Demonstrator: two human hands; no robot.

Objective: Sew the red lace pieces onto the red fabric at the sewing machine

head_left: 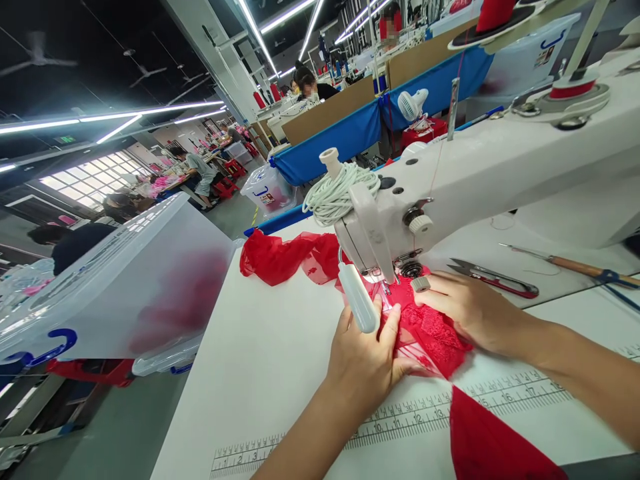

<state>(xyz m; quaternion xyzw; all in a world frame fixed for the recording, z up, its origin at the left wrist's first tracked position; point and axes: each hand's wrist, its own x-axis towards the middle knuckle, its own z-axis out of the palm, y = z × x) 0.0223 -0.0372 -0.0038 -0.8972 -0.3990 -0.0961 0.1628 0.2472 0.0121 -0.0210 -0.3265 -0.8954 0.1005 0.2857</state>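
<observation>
Red lace fabric (433,330) lies partly bunched under the needle area of a white sewing machine (480,180). My left hand (363,353) rests on the sheer part left of the needle, fingers spread and pressing down. A pale lever (359,300) hangs in front of those fingers. At the fabric's right side, my right hand (465,310) has its fingers bent over the lace, gripping its edge; the fingertips are partly hidden behind a machine knob. Sheer red cloth (290,257) trails behind the machine head, and a smooth red piece (493,437) hangs toward the front edge.
Thread snips (495,277) and a wooden-handled awl (575,263) lie right of the machine head. A printed ruler (400,427) runs along the table front. A translucent plastic bin (150,287) stands left of the table. Other people work at machines farther back.
</observation>
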